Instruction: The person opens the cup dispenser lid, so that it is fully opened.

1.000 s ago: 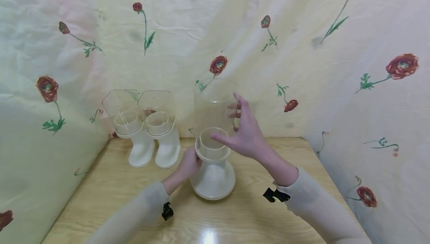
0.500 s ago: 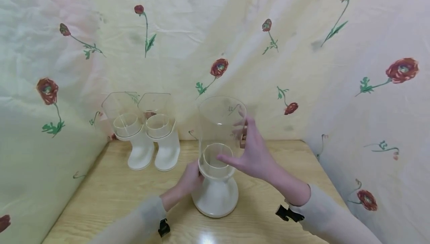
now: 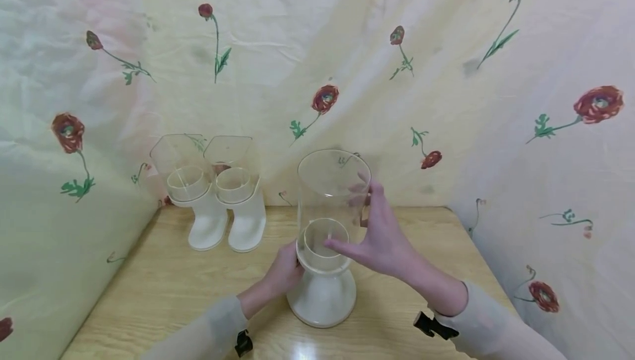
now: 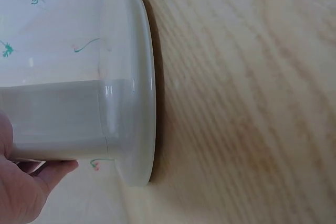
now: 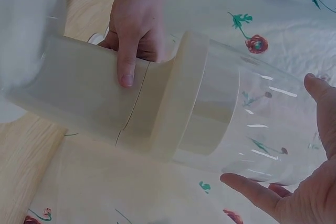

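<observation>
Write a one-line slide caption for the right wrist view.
Left hand grips the white base of a dispenser while the right hand cups its clear tube.

A makeshift home recording corner, this: a small wooden table (image 3: pixel 163 288) pushed tight against flower-printed bedsheet cloth (image 3: pixel 446 73) hung behind and beside it, two spare white-based dispensers (image 3: pixel 215 194) parked at the table's back-left.

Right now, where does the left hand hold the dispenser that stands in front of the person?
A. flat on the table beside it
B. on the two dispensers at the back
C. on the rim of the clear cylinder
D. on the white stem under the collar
D: the left hand grips the white stem of the dispenser, thumb across it, below the collar.
</observation>
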`<state>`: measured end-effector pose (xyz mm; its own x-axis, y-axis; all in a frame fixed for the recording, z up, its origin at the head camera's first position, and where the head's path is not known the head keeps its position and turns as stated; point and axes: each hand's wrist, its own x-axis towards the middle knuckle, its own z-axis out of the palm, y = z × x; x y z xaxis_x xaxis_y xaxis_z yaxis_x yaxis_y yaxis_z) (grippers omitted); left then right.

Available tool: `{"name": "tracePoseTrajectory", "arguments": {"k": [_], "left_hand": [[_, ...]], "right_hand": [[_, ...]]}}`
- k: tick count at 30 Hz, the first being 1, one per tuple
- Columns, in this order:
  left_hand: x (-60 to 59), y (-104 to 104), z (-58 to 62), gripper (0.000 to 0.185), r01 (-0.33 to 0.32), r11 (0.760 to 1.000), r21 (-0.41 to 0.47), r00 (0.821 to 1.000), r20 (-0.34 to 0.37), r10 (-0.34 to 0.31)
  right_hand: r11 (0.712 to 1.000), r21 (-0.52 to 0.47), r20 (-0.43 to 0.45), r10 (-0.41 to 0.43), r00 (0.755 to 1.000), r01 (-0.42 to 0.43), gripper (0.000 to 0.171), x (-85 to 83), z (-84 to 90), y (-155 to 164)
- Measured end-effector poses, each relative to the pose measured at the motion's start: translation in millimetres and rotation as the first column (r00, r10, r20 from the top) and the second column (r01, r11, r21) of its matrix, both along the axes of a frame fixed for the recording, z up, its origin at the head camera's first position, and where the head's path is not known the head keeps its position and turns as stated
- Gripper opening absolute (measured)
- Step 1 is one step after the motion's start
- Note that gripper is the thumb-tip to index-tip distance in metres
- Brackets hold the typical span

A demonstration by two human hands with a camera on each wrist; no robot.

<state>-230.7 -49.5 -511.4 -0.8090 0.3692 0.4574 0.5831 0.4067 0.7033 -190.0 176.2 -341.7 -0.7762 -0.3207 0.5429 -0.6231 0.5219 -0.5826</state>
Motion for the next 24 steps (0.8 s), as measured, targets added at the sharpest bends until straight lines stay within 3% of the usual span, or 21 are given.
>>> {"name": "tracePoseTrajectory", "arguments": {"k": [12, 16, 19, 24], "left_hand": [[9.1, 3.0, -8.8, 0.040, -0.031, 0.999, -0.008, 0.999, -0.028, 0.030], [8.5, 2.7, -5.4, 0.044, -0.016, 1.000, 0.002, 0.999, 0.035, 0.016], [2.3, 0.3, -0.9, 0.043, 0.016, 0.999, 0.051, 0.994, 0.106, -0.021], [-9.5, -3.0, 2.4, 0.034, 0.034, 0.993, 0.115, 0.986, 0.159, -0.052]], "right_hand": [[1.000, -0.002, -0.008, 0.021, 1.000, -0.021, 0.129, 7.6, -5.9, 1.8], [1.000, 0.017, -0.012, -0.006, 1.000, 0.007, 0.134, 7.8, 0.3, 3.5], [0.999, -0.021, -0.025, -0.025, 0.999, 0.025, 0.137, 5.7, 14.4, 4.6], [0.997, -0.067, -0.049, -0.040, 0.998, 0.037, 0.127, 1.6, 37.0, 0.3]]}}
